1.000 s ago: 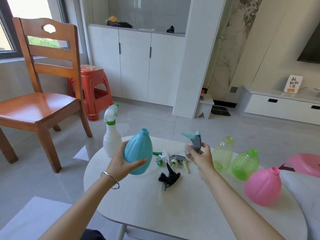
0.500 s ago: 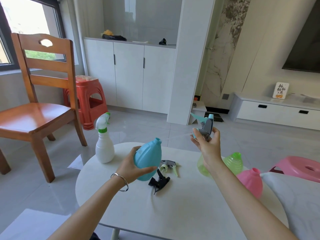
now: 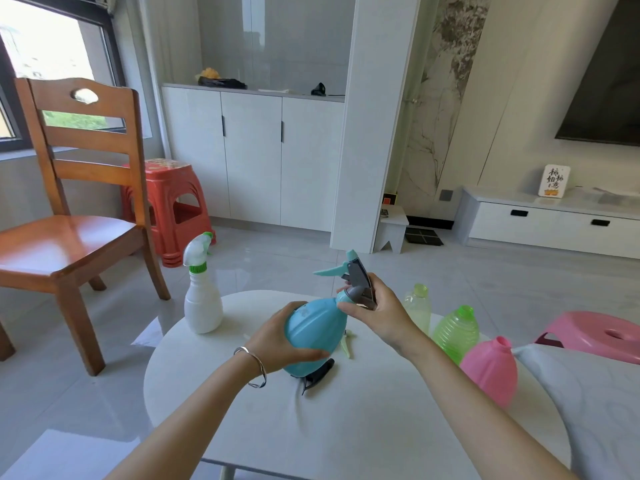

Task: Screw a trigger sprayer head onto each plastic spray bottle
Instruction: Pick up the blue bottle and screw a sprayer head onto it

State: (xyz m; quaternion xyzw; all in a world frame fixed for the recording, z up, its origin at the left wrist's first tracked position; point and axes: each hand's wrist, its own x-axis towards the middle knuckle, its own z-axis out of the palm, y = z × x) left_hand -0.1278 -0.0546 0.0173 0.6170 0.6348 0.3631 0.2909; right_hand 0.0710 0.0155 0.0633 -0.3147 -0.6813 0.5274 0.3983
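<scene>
My left hand (image 3: 277, 341) grips the blue bottle (image 3: 317, 336), tilted with its neck pointing up and right, above the white table (image 3: 363, 427). My right hand (image 3: 377, 311) holds the grey and teal sprayer head (image 3: 356, 282) right at the bottle's neck. A white bottle (image 3: 202, 303) with a white and green sprayer fitted stands at the table's far left. A pale yellow bottle (image 3: 417, 308), a green ribbed bottle (image 3: 455, 332) and a pink bottle (image 3: 490, 370) stand open-necked on the right. A black sprayer head (image 3: 317, 375) lies under the blue bottle, a light green one (image 3: 346, 342) behind it.
A wooden chair (image 3: 69, 216) stands to the left, a red stool (image 3: 169, 209) behind it. A pink stool (image 3: 595, 336) sits right of the table. A grey cushion (image 3: 595, 410) overlaps the table's right edge. White cabinets line the far wall.
My right hand has brought the grey and teal sprayer head down and left onto the blue bottle's neck. My left hand has tilted the bottle toward it.
</scene>
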